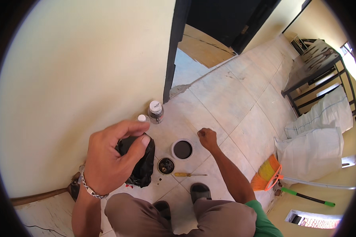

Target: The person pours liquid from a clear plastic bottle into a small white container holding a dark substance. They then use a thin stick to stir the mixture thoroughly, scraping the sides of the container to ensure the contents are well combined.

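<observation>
My left hand (114, 152) is raised close to the camera, thumb and forefinger curved toward each other with a gap between the tips; nothing shows in it. My right hand (207, 139) is closed over the floor, just right of a white tub (172, 150) of dark liquid (182, 149). What it holds, if anything, I cannot make out. Below the tub lies a yellow-handled screwdriver (190, 174), beside a small round container (166, 166) with dark residue and bits inside. A black plastic bag (143, 172) is partly hidden behind my left hand.
Along the left wall stand a dark bottle with a white lid (156, 113) and a smaller white-capped bottle (142, 118). To the right are an orange-and-yellow broom (266, 173), white sacks (310, 152) and a black metal frame (318, 89). A doorway (203, 47) opens ahead.
</observation>
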Action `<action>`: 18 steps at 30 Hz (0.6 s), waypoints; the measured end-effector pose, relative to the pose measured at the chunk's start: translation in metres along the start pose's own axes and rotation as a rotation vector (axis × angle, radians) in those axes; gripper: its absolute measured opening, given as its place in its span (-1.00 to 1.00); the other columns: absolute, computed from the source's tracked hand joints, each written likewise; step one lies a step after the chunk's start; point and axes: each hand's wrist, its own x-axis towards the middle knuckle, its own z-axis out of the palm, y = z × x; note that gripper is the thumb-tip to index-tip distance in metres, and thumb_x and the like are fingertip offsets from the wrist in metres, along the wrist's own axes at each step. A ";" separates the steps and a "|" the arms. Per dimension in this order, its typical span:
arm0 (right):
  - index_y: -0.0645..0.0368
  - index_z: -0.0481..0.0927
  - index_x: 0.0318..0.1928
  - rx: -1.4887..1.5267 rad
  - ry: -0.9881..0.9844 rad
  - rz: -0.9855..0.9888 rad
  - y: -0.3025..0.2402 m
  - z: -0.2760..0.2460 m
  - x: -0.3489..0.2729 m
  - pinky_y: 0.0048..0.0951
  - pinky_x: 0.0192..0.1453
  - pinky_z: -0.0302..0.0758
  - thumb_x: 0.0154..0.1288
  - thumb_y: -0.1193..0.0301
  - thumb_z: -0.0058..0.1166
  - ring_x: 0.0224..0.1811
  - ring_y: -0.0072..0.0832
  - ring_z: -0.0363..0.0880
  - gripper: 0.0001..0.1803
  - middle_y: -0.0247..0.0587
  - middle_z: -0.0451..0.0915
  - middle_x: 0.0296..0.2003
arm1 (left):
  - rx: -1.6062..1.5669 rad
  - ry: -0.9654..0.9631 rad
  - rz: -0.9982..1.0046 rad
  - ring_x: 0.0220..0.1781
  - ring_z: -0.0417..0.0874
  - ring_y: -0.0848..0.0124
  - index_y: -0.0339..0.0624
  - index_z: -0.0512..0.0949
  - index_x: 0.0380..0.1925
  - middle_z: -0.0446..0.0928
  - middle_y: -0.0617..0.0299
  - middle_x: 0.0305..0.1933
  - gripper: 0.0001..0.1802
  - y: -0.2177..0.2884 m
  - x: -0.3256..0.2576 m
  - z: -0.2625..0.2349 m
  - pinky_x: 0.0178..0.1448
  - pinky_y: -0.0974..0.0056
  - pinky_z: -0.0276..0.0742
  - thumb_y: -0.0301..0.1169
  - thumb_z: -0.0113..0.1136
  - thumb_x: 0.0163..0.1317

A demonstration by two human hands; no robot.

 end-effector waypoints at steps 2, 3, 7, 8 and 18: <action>0.18 0.74 -0.25 -0.023 -0.014 -0.026 -0.025 -0.013 0.019 -0.02 -0.13 0.64 0.33 0.36 0.30 -0.24 0.08 0.73 -0.85 0.12 0.74 -0.32 | 0.089 -0.060 -0.091 -0.01 0.83 0.17 -0.41 0.69 0.01 0.77 -0.08 -0.04 -0.68 -0.024 -0.014 -0.009 0.13 0.21 0.68 -0.44 0.39 0.33; 0.13 0.74 -0.24 -0.075 -0.058 -0.065 -0.034 -0.033 0.025 0.00 -0.15 0.63 0.36 0.35 0.28 -0.23 0.08 0.73 -0.87 0.10 0.73 -0.32 | 0.206 -0.112 -0.089 -0.02 0.82 0.13 -0.39 0.68 0.03 0.77 -0.07 -0.04 -0.63 -0.028 -0.019 -0.012 0.13 0.17 0.67 -0.38 0.41 0.31; 0.15 0.70 -0.24 -0.264 -0.312 -0.469 -0.127 -0.136 0.021 -0.06 -0.14 0.62 0.34 0.50 0.20 -0.20 -0.06 0.67 -0.95 -0.06 0.61 -0.36 | 0.556 -0.297 -0.110 -0.03 0.76 0.00 -0.31 0.64 0.14 0.74 -0.03 -0.06 -0.43 -0.012 -0.055 -0.020 0.11 0.03 0.63 -0.16 0.48 0.24; 0.18 0.69 -0.24 -0.291 -0.376 -0.551 -0.137 -0.150 0.017 -0.07 -0.14 0.63 0.31 0.52 0.19 -0.21 -0.06 0.67 -0.94 -0.07 0.61 -0.36 | 0.593 -0.342 -0.097 -0.02 0.75 -0.02 -0.28 0.63 0.17 0.73 -0.02 -0.06 -0.38 -0.005 -0.062 -0.016 0.11 0.00 0.62 -0.11 0.49 0.22; 0.21 0.67 -0.24 -0.677 -0.649 -0.829 -0.183 -0.155 0.004 -0.20 -0.22 0.63 0.16 0.56 0.18 -0.23 -0.25 0.67 -0.87 -0.12 0.63 -0.33 | 0.845 -0.624 -0.122 0.03 0.74 0.02 -0.26 0.62 -0.02 0.72 0.01 -0.05 -0.52 -0.068 -0.022 0.052 0.11 -0.02 0.59 -0.12 0.44 0.23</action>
